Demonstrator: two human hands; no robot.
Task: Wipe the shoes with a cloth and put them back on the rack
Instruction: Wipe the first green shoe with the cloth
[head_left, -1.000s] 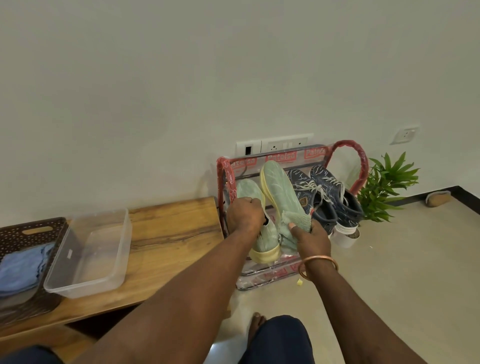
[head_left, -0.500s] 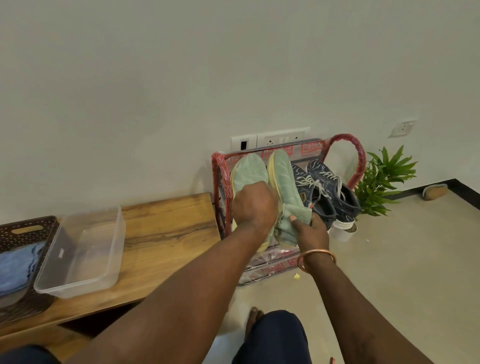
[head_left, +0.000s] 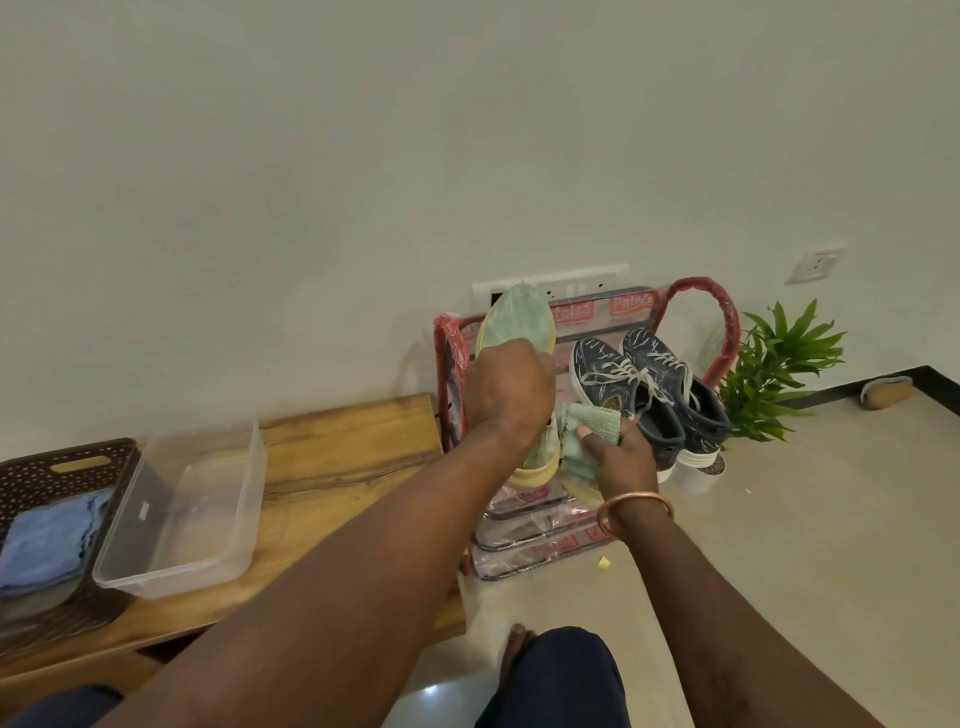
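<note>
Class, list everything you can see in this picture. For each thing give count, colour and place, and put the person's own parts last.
green shoe: at least one, pale green with yellow sole, held at the rack's left side
cloth: one, pale green, in the right hand
navy sneakers: two, dark blue with white laces, on the rack's right side
shoe rack: one, red frame, against the wall
clear tub: one, transparent, on the bench
wooden bench: one, brown, left of the rack
basket: one, dark brown, at the bench's left end
plant: one, green, right of the rack
left hand: gripping the green shoe
right hand: holding the cloth, copper bangle on the wrist
</note>
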